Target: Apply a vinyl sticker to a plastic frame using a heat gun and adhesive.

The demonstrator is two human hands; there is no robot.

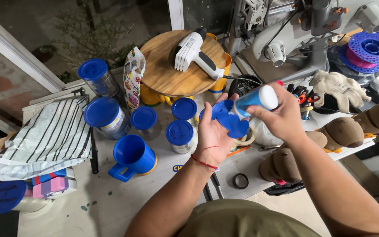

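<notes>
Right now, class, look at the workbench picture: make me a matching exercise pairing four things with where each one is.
Things:
1. Heat gun
2. Blue lid
3. Blue mug
4. Work glove

Places:
A. Flat in the left hand
B. On the round wooden board
C. Far right, beside the blue spool
D. On the table, near the striped bag

Pairs: 1-B, 2-A, 3-D, 4-C

The right hand holds a blue tube against the lid.
</notes>
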